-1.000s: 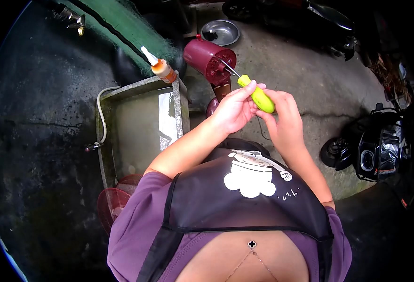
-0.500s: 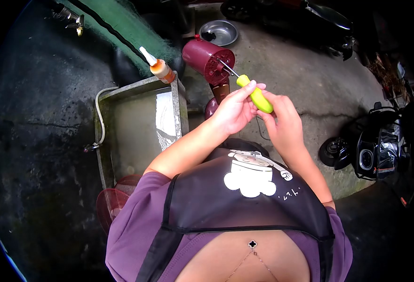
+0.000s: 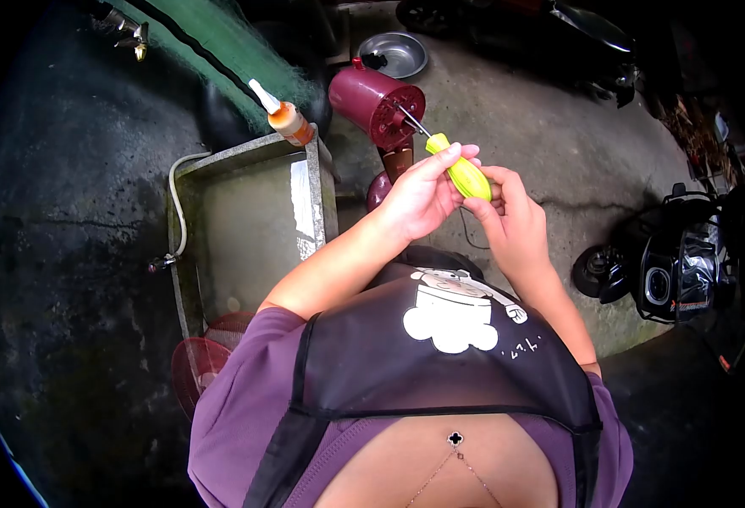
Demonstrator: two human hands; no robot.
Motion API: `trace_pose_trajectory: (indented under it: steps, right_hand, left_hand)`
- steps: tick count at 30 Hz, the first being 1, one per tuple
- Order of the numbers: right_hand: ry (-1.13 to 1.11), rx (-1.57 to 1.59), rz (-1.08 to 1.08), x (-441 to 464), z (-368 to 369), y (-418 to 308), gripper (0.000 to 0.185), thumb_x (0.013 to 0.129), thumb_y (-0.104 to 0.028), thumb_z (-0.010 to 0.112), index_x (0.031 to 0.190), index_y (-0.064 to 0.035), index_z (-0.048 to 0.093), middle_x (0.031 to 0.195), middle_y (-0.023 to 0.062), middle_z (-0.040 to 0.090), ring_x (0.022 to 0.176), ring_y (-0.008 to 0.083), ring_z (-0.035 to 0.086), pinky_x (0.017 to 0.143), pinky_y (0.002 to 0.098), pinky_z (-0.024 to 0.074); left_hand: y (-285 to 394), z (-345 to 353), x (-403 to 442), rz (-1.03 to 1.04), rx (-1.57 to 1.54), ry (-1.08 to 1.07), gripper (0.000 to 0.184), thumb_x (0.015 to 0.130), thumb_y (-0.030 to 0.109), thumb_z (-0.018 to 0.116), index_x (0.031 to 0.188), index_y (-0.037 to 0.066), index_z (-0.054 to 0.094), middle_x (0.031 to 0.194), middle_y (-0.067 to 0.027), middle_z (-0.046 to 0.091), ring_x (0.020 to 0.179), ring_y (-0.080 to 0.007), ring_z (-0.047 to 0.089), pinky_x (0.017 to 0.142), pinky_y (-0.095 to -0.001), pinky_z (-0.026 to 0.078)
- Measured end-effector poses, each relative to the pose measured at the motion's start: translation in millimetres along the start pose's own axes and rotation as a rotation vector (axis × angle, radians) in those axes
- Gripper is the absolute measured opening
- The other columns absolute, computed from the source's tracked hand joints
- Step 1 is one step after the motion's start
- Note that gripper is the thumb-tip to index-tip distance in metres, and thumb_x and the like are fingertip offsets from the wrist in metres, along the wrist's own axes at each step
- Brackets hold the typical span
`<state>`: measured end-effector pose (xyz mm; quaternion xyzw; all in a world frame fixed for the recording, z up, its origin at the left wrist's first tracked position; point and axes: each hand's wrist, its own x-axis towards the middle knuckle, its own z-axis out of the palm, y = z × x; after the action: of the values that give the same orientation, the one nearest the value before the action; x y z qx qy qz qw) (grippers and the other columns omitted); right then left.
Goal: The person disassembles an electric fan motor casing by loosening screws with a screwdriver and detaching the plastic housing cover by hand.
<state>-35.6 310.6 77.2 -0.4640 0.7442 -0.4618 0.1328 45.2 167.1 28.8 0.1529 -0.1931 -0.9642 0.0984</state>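
Observation:
A screwdriver (image 3: 467, 177) with a bright yellow-green handle slants up to the left. Its metal shaft reaches the round front face of a maroon cylindrical motor housing (image 3: 372, 103); whether the tip sits in a screw is too small to tell. My left hand (image 3: 423, 190) is closed around the front part of the handle, thumb on top. At the butt end, my right hand (image 3: 512, 212) pinches the handle between thumb and fingers. Below the housing, part of its maroon stand (image 3: 379, 191) shows behind my left hand.
To the left stands a concrete basin (image 3: 179, 254) with water, an orange-labelled glue-like bottle (image 3: 291, 124) on its corner. A metal bowl (image 3: 406, 57) lies beyond the housing. Red mesh guards (image 3: 201, 366) lean at lower left. A dark wheeled object (image 3: 681, 262) stands right.
The screwdriver handle has turned a little about its length, and the fingers of my right hand have shifted on its end. My left hand stays nearly in place.

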Motion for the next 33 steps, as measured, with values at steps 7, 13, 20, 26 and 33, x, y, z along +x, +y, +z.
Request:
trace_pose_trajectory:
  steps: [7, 13, 20, 26, 33]
  right_hand:
    - [0.169, -0.22, -0.329, 5.5, -1.4, -6.2, 0.039, 0.084, -0.008, 0.072, 0.12, -0.0049, 0.059, 0.1, 0.0129, 0.061, 0.087, 0.0267, 0.064, 0.074, 0.0359, 0.0532]
    - [0.017, -0.237, -0.141, -1.9, -8.2, 1.7, 0.038, 0.084, -0.008, 0.073, 0.12, -0.0036, 0.06, 0.099, 0.0129, 0.059, 0.084, 0.0269, 0.064, 0.07, 0.0361, 0.053]
    - [0.13, -0.139, 0.026, -4.5, -4.7, -8.6, 0.035, 0.084, -0.008, 0.073, 0.117, -0.0018, 0.061, 0.097, 0.0123, 0.059, 0.082, 0.0279, 0.064, 0.071, 0.0365, 0.0533]
    - [0.12, -0.289, -0.265, -0.6, -7.6, -2.1, 0.038, 0.083, -0.009, 0.074, 0.117, 0.0002, 0.06, 0.096, 0.011, 0.06, 0.083, 0.0272, 0.064, 0.072, 0.0346, 0.053]
    - [0.104, -0.26, -0.145, 0.4, -8.5, 5.9, 0.041, 0.081, -0.01, 0.076, 0.119, -0.0024, 0.061, 0.094, 0.0108, 0.06, 0.081, 0.0259, 0.063, 0.072, 0.0349, 0.0529]
  left_hand:
    - [2.2, -0.3, 0.3, -0.012, 0.022, -0.076, 0.037, 0.1, 0.034, 0.057, 0.123, 0.005, 0.057, 0.106, -0.0065, 0.066, 0.099, -0.0176, 0.065, 0.085, -0.0316, 0.052]
    - [-4.8, -4.5, 2.2, 0.001, 0.002, -0.054, 0.035, 0.1, 0.033, 0.058, 0.122, 0.005, 0.058, 0.104, -0.0051, 0.067, 0.096, -0.0152, 0.065, 0.082, -0.0291, 0.052]
    - [-2.9, -3.6, 1.3, -0.007, 0.009, -0.05, 0.031, 0.101, 0.031, 0.057, 0.12, 0.006, 0.06, 0.104, -0.0041, 0.066, 0.09, -0.0132, 0.063, 0.079, -0.0273, 0.048]
    - [-7.2, -3.8, 4.8, 0.0, -0.031, -0.103, 0.032, 0.101, 0.031, 0.056, 0.12, 0.006, 0.06, 0.106, -0.0051, 0.067, 0.093, -0.0137, 0.064, 0.081, -0.0275, 0.049]
    - [-7.9, -4.0, 4.8, -0.012, -0.027, -0.074, 0.033, 0.101, 0.032, 0.056, 0.122, 0.006, 0.059, 0.103, -0.0043, 0.067, 0.087, -0.0125, 0.062, 0.079, -0.0272, 0.049]
